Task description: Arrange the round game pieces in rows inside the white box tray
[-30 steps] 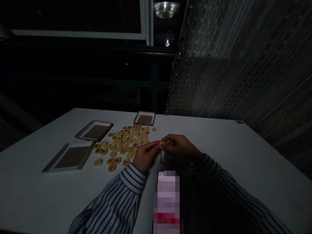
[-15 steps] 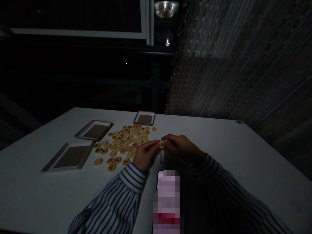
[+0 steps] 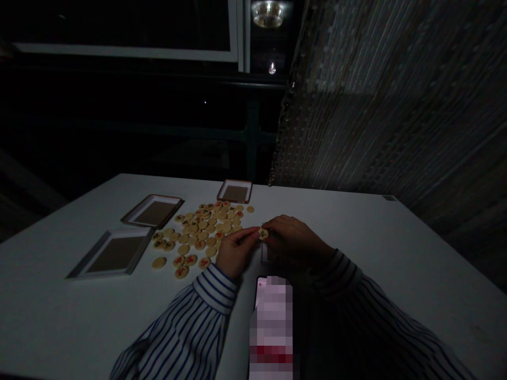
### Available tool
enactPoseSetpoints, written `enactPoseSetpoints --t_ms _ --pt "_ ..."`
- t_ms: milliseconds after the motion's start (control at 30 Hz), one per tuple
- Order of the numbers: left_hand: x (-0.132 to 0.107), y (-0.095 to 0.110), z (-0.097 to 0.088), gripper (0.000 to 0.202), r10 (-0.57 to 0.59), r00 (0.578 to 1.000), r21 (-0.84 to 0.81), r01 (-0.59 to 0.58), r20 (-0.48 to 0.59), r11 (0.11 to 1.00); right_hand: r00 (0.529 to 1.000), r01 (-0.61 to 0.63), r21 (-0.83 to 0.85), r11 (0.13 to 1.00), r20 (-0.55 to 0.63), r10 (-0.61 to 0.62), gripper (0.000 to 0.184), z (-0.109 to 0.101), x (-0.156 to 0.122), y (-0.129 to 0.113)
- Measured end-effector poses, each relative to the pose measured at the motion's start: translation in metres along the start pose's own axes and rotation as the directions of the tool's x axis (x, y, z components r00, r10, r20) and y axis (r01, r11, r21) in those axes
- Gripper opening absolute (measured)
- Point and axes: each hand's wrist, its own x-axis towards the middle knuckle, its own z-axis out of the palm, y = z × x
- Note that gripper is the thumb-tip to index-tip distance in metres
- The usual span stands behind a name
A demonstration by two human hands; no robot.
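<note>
Between the fingertips of both hands is a round wooden Chinese chess piece (image 3: pixel 263 234) with a dark character, its face tilted up toward me. My left hand (image 3: pixel 234 253) pinches it from the left, thumb and fingers closed. From the right, my right hand (image 3: pixel 295 237) closes its fingers on the same piece; part of that hand lies in shadow. Left of my hands spreads a pile of Chinese chess pieces (image 3: pixel 203 225), some showing red characters, some dark ones, others blank sides. Beneath my right hand, a light-edged box (image 3: pixel 264 254) is mostly hidden.
Three shallow box parts lie around the pile: one at the near left (image 3: pixel 138 236), one behind it (image 3: pixel 179 205), one at the back (image 3: pixel 250 191). A phone (image 3: pixel 271 327) with a lit screen lies in front of me on the white table (image 3: pixel 380 253). A bead curtain (image 3: pixel 376 105) hangs beyond.
My right hand's knuckles have risen slightly, and the piece has turned a little between the fingers. The pile and boxes have stayed put.
</note>
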Motion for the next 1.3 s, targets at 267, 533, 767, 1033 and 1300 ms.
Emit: enactPoseSetpoints --t_ms 267,533,767,1033,1300 --pt "0.001 -0.004 -0.001 0.029 0.015 1.0 0.035 -0.016 0.024 0.999 0.996 -0.001 -0.071 0.997 0.085 0.007 0.028 -0.007 0.0 0.0" --pt "0.001 -0.011 0.0 0.023 0.033 0.998 0.302 -0.049 0.057 0.952 0.95 -0.037 -0.224 0.974 0.295 0.103 0.026 -0.009 -0.003 0.003" --pt "0.003 -0.022 -0.003 0.022 0.146 0.982 0.461 -0.187 0.123 0.867 0.917 -0.005 -0.274 0.962 0.383 0.114 0.023 0.0 -0.003 0.005" --pt "0.001 -0.022 -0.002 0.023 0.164 0.964 0.588 -0.257 0.207 0.767 0.905 0.028 -0.309 0.951 0.412 0.107 0.026 0.007 -0.002 0.001" --pt "-0.001 -0.023 -0.002 0.025 0.13 0.965 0.623 -0.247 0.228 0.742 0.912 0.054 -0.272 0.961 0.404 0.063 0.026 0.011 -0.004 0.004"
